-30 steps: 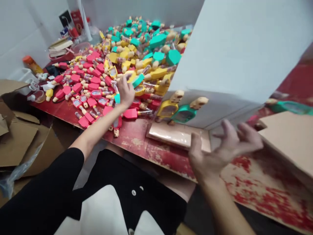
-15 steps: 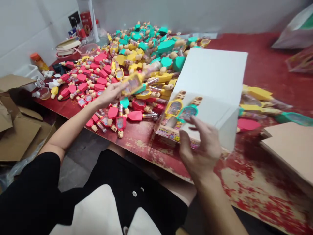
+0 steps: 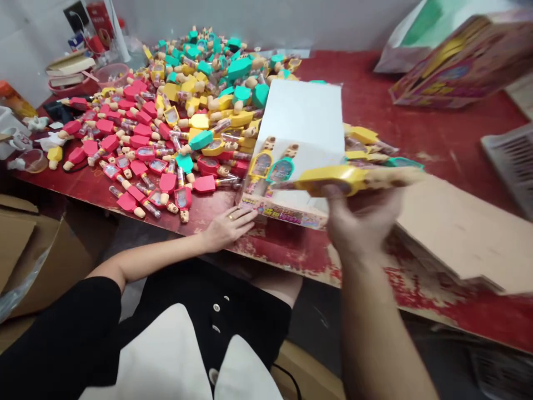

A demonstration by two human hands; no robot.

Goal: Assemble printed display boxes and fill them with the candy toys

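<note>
Pinching a yellow lolly toy [image 3: 333, 180] in right hand [image 3: 358, 219]; left hand [image 3: 227, 229] flat, fingers spread

No text can be read for certain. Front strip of the white display box [image 3: 283, 214]: pink and yellow printed band with big multicoloured lettering, too small and blurred to read. Tilted pink carton [image 3: 453, 61], top right: yellow and blue lettering-like print, motion-blurred, unreadable. Red package [image 3: 99, 25] by the back wall: round emblem and pale marks, nothing legible. Lolly-shaped toys [image 3: 261, 165] in the display box: printed faces or panels in their windows, no readable words. Yellow toy [image 3: 333, 180] in the right hand [image 3: 358, 222]: blurred, no readable marking. No clear numbers or brand names.
</note>
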